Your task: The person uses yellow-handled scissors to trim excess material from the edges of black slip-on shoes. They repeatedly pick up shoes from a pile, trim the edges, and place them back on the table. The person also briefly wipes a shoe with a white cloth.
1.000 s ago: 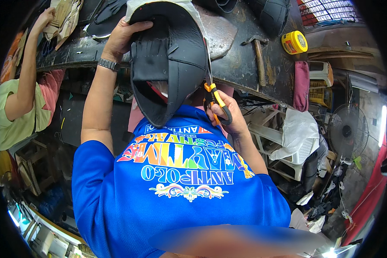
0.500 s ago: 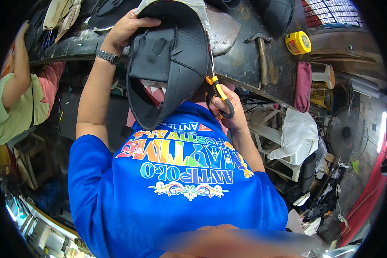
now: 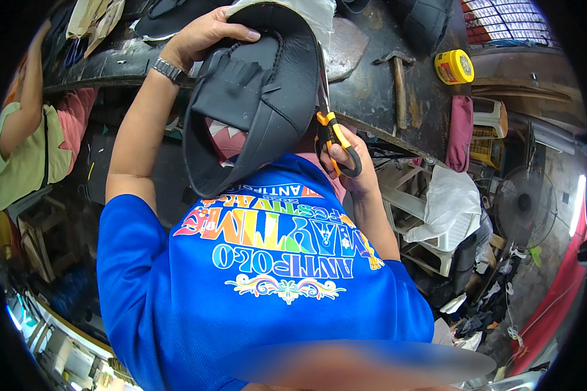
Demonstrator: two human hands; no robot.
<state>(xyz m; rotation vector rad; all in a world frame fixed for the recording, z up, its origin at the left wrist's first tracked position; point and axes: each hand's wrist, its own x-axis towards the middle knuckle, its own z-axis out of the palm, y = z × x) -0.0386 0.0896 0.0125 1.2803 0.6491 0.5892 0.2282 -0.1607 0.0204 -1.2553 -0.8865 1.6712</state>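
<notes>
On the worn black surface (image 3: 370, 98), a flat grey stone slab (image 3: 349, 52) lies left of a wooden-handled metal hammer (image 3: 400, 94); a round yellow plastic jar (image 3: 454, 67) sits right of the hammer, at the right edge. Behind the hammer is a black leather piece (image 3: 425, 23). A hollow, curved black leather upper (image 3: 287, 91) is held across the near edge, yellow-and-black-handled metal scissors (image 3: 333, 133) at its right side.

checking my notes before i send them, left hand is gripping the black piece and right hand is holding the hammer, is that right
Not quite: the right hand holds scissors, not the hammer, which lies on the dark table. The head view shows this. The left hand is indeed gripping the black piece.
</notes>
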